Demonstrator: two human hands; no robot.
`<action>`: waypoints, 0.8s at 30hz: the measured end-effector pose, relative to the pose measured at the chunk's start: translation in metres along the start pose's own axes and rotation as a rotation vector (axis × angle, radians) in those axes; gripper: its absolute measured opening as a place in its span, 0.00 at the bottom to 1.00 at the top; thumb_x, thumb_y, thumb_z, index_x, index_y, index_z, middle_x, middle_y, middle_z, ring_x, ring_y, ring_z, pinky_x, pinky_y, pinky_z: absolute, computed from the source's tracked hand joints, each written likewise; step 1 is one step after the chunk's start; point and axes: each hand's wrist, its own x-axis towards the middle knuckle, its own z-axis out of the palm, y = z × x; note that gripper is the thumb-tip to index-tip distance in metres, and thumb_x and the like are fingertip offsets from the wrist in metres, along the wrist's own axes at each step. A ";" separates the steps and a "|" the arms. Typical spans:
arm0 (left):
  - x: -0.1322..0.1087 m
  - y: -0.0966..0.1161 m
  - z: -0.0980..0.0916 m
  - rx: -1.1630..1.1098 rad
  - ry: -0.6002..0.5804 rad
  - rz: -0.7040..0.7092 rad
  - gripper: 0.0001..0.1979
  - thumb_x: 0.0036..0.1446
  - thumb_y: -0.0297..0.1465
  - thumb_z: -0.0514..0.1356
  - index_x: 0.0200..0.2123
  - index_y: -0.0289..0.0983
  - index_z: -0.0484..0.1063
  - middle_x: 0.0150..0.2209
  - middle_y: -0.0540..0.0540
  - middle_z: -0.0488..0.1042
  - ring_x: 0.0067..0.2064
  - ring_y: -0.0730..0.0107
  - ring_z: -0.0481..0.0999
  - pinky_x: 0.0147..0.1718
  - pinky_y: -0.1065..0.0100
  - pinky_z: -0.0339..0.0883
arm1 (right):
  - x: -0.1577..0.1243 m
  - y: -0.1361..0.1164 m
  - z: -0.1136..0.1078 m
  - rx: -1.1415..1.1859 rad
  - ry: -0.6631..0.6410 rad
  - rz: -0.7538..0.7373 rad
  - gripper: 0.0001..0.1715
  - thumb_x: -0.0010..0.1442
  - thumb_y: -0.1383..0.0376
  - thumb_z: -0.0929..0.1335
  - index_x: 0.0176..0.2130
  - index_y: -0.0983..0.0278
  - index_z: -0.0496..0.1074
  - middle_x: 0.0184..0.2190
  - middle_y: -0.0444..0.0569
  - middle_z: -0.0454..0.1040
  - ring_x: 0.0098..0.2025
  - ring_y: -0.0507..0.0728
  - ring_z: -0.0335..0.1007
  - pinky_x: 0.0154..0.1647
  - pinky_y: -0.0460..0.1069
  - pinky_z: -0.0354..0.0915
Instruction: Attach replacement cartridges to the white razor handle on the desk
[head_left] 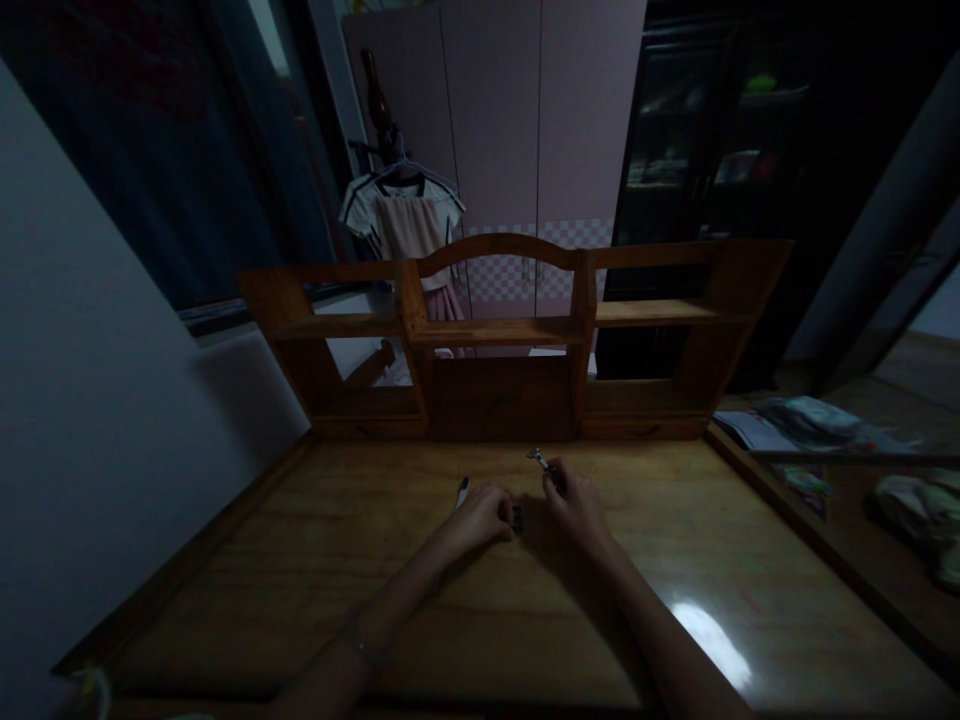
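Observation:
My right hand is closed around the handle of a razor, whose silver head points up and to the left, away from me. My left hand rests low over the desk with its fingers curled together at the left edge of a small dark green piece. Poor light hides what that piece is, and its left part is behind my fingers. Just beyond my left hand lies a slim white stick with a black tip, its near end covered by the hand.
The wooden desk has a raised rim and a bright light reflection at right. A wooden shelf unit with drawers stands along its back. Magazines lie beyond the right edge. A wall borders the left.

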 end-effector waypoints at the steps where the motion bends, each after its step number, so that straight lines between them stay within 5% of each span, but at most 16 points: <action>1: 0.001 0.000 0.000 -0.003 0.012 -0.018 0.10 0.37 0.30 0.69 0.27 0.37 0.75 0.34 0.49 0.72 0.40 0.64 0.72 0.36 0.69 0.60 | 0.000 0.000 0.000 0.007 -0.001 0.000 0.08 0.61 0.63 0.59 0.39 0.62 0.66 0.28 0.44 0.71 0.29 0.54 0.67 0.30 0.46 0.55; 9: -0.003 -0.003 0.005 -0.161 0.107 0.001 0.08 0.36 0.29 0.68 0.23 0.35 0.74 0.28 0.48 0.73 0.35 0.64 0.71 0.34 0.67 0.61 | 0.001 -0.002 -0.002 0.052 0.003 0.030 0.11 0.60 0.62 0.59 0.39 0.62 0.66 0.28 0.46 0.71 0.29 0.54 0.66 0.30 0.47 0.56; 13: 0.008 -0.005 -0.013 -0.567 0.018 -0.076 0.09 0.39 0.33 0.69 0.23 0.34 0.74 0.23 0.48 0.73 0.29 0.66 0.72 0.30 0.68 0.62 | 0.003 0.000 -0.003 0.076 0.055 0.043 0.10 0.60 0.62 0.59 0.38 0.62 0.67 0.29 0.46 0.72 0.29 0.54 0.66 0.30 0.47 0.56; 16: 0.016 -0.010 -0.024 -0.896 0.077 -0.077 0.13 0.38 0.35 0.70 0.26 0.33 0.74 0.27 0.46 0.75 0.31 0.68 0.74 0.32 0.69 0.64 | 0.005 0.001 -0.002 0.105 0.078 0.046 0.09 0.60 0.62 0.60 0.37 0.62 0.67 0.28 0.46 0.71 0.29 0.54 0.66 0.30 0.47 0.57; 20: 0.016 -0.017 -0.015 -1.310 0.111 -0.129 0.16 0.41 0.35 0.71 0.33 0.32 0.75 0.34 0.44 0.77 0.36 0.71 0.75 0.39 0.71 0.66 | 0.005 0.003 0.000 0.179 0.083 0.063 0.11 0.60 0.61 0.60 0.37 0.63 0.68 0.28 0.46 0.70 0.30 0.54 0.65 0.30 0.47 0.57; 24: 0.013 -0.019 -0.001 -1.486 0.069 -0.141 0.15 0.45 0.32 0.69 0.37 0.32 0.75 0.38 0.43 0.76 0.38 0.73 0.75 0.40 0.74 0.66 | 0.006 0.003 0.002 0.242 0.076 0.109 0.13 0.60 0.59 0.61 0.36 0.64 0.68 0.27 0.46 0.70 0.30 0.54 0.65 0.30 0.47 0.58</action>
